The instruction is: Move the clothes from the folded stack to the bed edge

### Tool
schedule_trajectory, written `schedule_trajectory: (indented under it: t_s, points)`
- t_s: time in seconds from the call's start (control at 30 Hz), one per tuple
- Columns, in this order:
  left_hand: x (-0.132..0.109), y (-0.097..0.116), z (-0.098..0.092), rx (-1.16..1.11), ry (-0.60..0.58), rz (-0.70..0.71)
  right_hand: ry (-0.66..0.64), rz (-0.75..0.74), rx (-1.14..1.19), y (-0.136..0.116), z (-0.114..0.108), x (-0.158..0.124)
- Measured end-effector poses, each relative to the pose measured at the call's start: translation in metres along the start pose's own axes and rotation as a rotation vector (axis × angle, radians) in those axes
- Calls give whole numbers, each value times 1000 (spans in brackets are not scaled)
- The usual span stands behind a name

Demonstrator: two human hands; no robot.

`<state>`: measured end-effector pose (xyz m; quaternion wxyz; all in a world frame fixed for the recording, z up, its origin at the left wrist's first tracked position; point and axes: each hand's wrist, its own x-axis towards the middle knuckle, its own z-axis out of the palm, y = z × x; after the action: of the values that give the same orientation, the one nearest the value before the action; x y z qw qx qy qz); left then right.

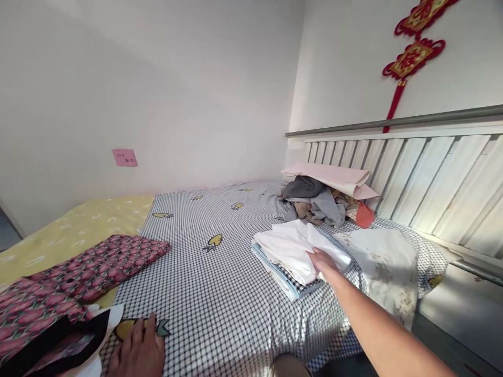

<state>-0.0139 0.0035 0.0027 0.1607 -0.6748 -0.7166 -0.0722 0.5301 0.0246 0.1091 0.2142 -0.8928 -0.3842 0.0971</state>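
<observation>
1. While our right hand (324, 262) rests on the white cloth (285, 248), topmost on the folded stack (277, 275) by the bed's (243, 314) near edge, we cannot tell whether its fingers pinch.
2. Watch the layers: one sideways drag could skew them, even send our stack over that edge!
3. Our left hand (137, 348) lies palm-down, gripping nothing, beside the black-trimmed garment (39, 345); leaning harder could rumple the checked sheet (200, 303).
</observation>
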Motion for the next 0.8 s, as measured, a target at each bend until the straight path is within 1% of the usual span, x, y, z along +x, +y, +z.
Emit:
schedule_trajectory:
  t_s: [0.07,0.13,0.2,0.27,0.33,0.4,0.43,0.47,0.5,0.53,0.57,0.6,0.63,0.7,0.8]
  points:
    - [-2,4,-1,30,32,-6,35,-19,-8,-11,-13,-6]
    - [-3,9,-2,41,38,-17,69,-82,4,-38,-21,-15]
    - [-5,12,-4,46,49,-36,87,-195,42,-84,-22,-28]
    - [-7,14,-7,36,63,-48,78,-354,103,-146,-15,-50]
    - [-9,15,-10,2,68,-62,45,-556,186,-216,-6,-86]
    - [-11,16,-12,-51,83,-73,8,-763,293,-283,1,-134]
    - [-11,17,-12,-72,96,-90,-7,-883,366,-312,4,-160]
    - [-12,18,-12,-90,109,-106,-30,-1044,491,-337,7,-186]
    - [-13,18,-12,-107,121,-120,-101,-1146,556,-356,12,-211]
    - [-13,19,-11,-123,130,-132,-196,-1205,563,-369,19,-233]
    - [-14,20,-10,-141,137,-141,-302,-1242,524,-376,29,-252]
    - [-15,21,-9,-161,142,-148,-410,-1256,444,-377,41,-267]
    - [-15,21,-8,-179,143,-152,-502,-1258,351,-372,57,-278]
    - [-16,22,-6,-204,133,-166,-657,-1256,166,-347,93,-289]
    - [-16,23,-5,-228,83,-156,-783,-1249,66,-291,142,-283]
